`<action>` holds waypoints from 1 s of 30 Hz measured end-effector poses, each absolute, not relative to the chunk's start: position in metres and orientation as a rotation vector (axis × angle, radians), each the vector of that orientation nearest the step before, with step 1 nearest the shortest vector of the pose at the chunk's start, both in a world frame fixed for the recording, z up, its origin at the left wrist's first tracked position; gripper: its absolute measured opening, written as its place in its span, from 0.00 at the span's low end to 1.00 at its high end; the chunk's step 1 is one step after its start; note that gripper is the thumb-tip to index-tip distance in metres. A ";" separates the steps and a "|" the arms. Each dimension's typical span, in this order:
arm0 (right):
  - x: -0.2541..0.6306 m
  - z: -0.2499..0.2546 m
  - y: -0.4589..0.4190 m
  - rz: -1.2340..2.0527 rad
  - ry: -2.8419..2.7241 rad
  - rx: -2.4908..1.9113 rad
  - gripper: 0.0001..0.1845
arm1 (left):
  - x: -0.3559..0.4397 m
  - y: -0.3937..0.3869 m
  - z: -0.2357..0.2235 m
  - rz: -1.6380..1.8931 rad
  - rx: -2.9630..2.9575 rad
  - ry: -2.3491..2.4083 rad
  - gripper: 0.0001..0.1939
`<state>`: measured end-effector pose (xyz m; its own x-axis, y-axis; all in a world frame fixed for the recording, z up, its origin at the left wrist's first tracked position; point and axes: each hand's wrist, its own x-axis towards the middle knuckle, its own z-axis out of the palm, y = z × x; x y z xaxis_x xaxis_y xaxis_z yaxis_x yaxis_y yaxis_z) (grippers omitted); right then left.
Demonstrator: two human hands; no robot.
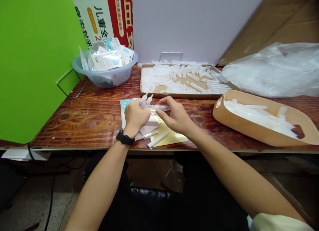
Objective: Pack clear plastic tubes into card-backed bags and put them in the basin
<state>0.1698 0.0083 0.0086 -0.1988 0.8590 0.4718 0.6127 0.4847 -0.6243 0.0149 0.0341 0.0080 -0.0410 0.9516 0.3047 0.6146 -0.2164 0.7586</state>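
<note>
My left hand [136,117], with a black watch on the wrist, is closed around clear plastic tubes; two narrow pointed tips [147,98] stick up above the fist. Between the fingers and thumb of my right hand [176,115] is another clear plastic tube [161,107], lying almost level and pointing toward the left fist. Below the hands, white plastic sticks [159,138] lie on a yellow sheet [171,138]. A blue and white packet [123,108] is partly covered by my left hand.
Behind the hands, a shallow cardboard tray [183,95] holds many small white plastic pieces and tubes. A blue basin [107,78] of packets stands at the left. To the right are a tan basket [239,133] of white pieces and a clear plastic bag [271,71].
</note>
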 end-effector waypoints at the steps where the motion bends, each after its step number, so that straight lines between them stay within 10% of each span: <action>1: 0.171 0.009 0.009 0.366 -1.932 -1.218 0.13 | 0.015 0.034 0.008 1.150 1.851 1.657 0.09; 9: 0.172 0.011 0.012 0.393 -1.939 -1.237 0.31 | 0.016 0.032 0.008 1.127 1.873 1.648 0.07; 23: 0.179 0.013 0.011 0.360 -1.933 -1.182 0.12 | 0.013 0.043 0.003 1.139 1.773 1.604 0.08; 30: 0.178 0.012 0.011 0.283 -2.032 -1.262 0.18 | 0.014 0.038 0.004 1.102 1.802 1.564 0.09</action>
